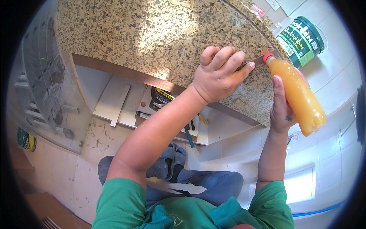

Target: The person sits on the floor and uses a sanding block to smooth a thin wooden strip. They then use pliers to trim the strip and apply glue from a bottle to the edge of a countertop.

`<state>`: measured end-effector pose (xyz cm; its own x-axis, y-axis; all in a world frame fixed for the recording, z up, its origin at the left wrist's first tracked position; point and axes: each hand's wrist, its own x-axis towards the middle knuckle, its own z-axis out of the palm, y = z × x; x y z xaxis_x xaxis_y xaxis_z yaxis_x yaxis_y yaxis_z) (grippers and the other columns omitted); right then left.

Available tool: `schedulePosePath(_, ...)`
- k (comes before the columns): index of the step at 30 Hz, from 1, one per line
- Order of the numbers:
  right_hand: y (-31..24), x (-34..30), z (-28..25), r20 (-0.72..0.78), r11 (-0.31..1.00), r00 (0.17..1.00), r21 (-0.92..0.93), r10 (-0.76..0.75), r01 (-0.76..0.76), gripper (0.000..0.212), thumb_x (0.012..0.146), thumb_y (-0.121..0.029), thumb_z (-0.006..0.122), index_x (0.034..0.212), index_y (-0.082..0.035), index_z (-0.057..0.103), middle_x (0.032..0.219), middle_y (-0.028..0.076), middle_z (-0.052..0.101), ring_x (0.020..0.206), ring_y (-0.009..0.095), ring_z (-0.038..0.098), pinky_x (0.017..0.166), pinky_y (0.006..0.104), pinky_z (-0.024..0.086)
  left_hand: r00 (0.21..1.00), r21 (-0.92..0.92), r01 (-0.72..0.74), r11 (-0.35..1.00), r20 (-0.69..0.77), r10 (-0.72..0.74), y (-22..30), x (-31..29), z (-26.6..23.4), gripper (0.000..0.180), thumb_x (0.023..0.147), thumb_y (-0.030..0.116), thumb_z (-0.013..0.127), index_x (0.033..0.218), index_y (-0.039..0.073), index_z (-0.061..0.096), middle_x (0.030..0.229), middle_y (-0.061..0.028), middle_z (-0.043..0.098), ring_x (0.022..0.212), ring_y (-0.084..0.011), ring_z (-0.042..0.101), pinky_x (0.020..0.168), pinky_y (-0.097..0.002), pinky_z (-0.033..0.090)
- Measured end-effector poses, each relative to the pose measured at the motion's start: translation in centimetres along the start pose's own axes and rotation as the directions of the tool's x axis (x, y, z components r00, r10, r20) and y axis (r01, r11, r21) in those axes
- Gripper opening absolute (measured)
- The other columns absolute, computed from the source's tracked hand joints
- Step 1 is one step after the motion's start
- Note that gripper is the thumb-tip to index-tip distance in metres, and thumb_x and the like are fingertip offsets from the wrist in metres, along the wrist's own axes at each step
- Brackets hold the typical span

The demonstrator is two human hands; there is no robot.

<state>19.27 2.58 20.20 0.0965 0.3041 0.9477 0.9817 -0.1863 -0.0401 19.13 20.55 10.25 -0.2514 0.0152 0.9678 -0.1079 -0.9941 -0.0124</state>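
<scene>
My left hand (217,74) lies on the speckled granite countertop (152,34), fingers curled around a thin grey tool whose tip (257,60) points right along the stone. My right hand (281,110) grips a plastic bottle of orange juice (301,95) with a red cap, held tilted at the counter's right edge, its cap close to the tool's tip. Both forearms come up from my green sleeves at the bottom.
A green and white bucket (303,36) stands on the tiled floor beyond the counter. Under the counter lie white boards (114,97), a black and yellow tin (160,97) and hand tools (190,131). Another tin (26,139) sits at far left.
</scene>
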Motion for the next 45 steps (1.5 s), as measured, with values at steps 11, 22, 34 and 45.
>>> schedulePosePath(11,-0.4,-0.9,-1.8,0.081,0.981,0.989,-0.138,-0.126,0.136,0.05,0.093,-0.019,0.078,0.134,0.003,0.058,0.123,0.018,0.067,0.113,0.031,0.067,0.098,0.0412,0.056,1.0,0.001,0.013,1.0,0.016,-0.013,0.0,0.0,-0.3,0.041,0.071,0.022,0.074,0.111,0.031,0.077,0.119,0.0034,0.059,0.115,-0.0197,0.053,0.099,-0.0399,0.033)
schedulePosePath(22,1.6,0.8,-5.3,0.043,0.497,0.849,0.794,0.527,-0.349,0.051,0.1,-0.034,0.068,0.131,0.004,0.054,0.117,0.021,0.068,0.098,0.033,0.072,0.085,0.0426,0.064,1.0,-0.012,0.026,1.0,-0.006,-0.027,0.2,0.2,-0.1,0.029,0.077,0.023,0.072,0.105,0.029,0.076,0.116,0.0036,0.059,0.114,-0.0189,0.054,0.1,-0.0401,0.034)
schedulePosePath(34,2.6,1.3,-2.8,0.041,0.611,0.88,0.704,0.474,-0.362,0.044,0.099,-0.029,0.07,0.127,0.003,0.056,0.118,0.02,0.068,0.099,0.032,0.073,0.085,0.0394,0.065,1.0,0.001,0.017,1.0,0.012,-0.017,0.1,0.1,-0.2,0.038,0.076,0.022,0.074,0.112,0.034,0.075,0.115,0.0046,0.059,0.114,-0.0184,0.053,0.099,-0.039,0.033)
schedulePosePath(45,0.5,0.8,0.1,-0.132,0.983,0.991,0.183,0.022,0.003,0.046,0.088,-0.004,0.082,0.128,0.006,0.06,0.119,0.014,0.067,0.107,0.021,0.067,0.098,0.0339,0.054,1.0,-0.005,0.013,1.0,0.003,-0.013,0.0,0.0,-0.1,0.037,0.076,0.023,0.074,0.111,0.033,0.074,0.116,0.0041,0.06,0.115,-0.0191,0.053,0.098,-0.0389,0.034)
